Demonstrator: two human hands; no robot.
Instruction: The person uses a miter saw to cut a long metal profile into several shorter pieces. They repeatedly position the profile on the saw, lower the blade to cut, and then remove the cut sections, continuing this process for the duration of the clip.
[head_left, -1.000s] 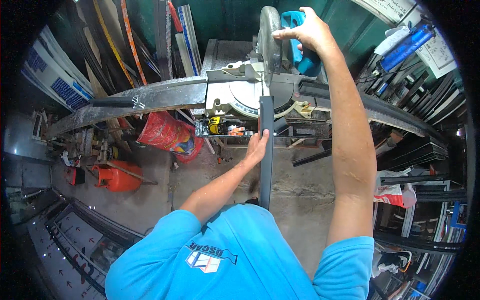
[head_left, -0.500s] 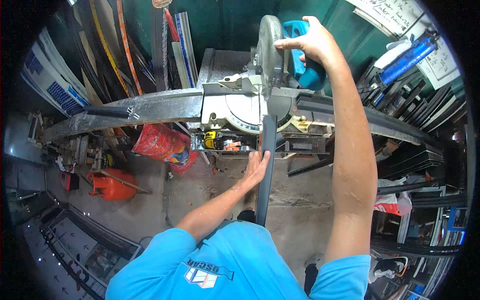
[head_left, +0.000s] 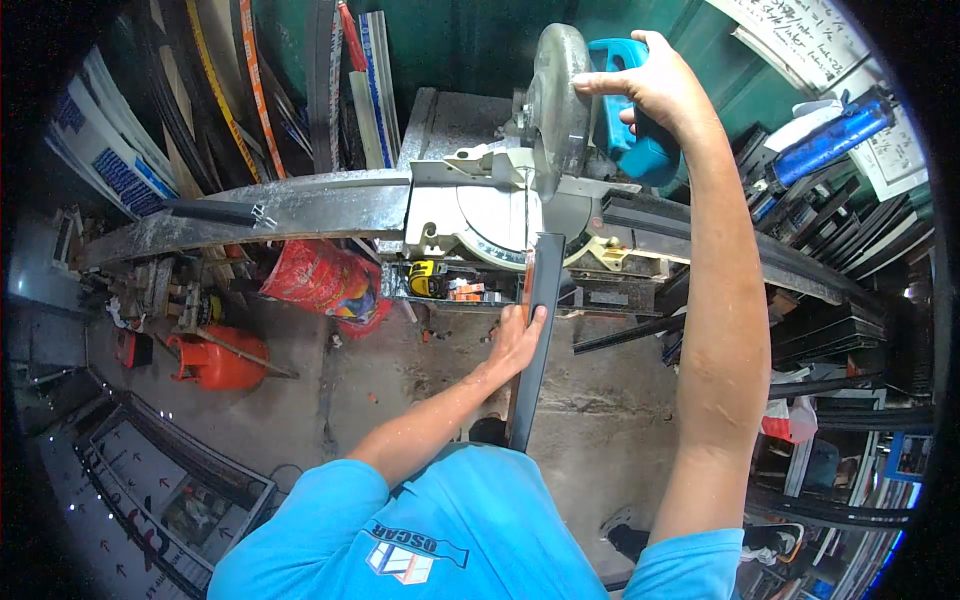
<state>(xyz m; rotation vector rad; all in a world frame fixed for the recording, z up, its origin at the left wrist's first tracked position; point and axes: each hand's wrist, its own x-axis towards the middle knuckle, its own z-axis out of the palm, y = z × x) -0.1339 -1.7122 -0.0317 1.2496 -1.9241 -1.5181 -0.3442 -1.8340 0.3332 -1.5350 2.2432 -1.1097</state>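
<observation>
My left hand [head_left: 516, 342] grips a long dark grey profile bar [head_left: 538, 350] from its left side, thumb on top. The bar points away from my body, its far end resting over the front edge of the mitre saw's pale base [head_left: 495, 215], just short of the blade area. My right hand [head_left: 655, 88] is wrapped round the teal handle [head_left: 612, 120] of the mitre saw, thumb stretched toward the round grey blade guard [head_left: 563, 105]. The saw head is raised above the base. A short dark profile piece [head_left: 215, 211] lies on the metal bench at the left.
The metal bench [head_left: 330, 207] runs to both sides of the saw. Below it are a yellow-and-black tool [head_left: 425, 280], a red bag [head_left: 320, 280] and an orange gas cylinder [head_left: 225, 358]. Long profiles lean at the back left. Dark profiles [head_left: 830, 335] are stacked at right.
My view has shifted slightly, so the saw and right hand appear further right. The bar is a little more tilted. Both hands keep their holds.
</observation>
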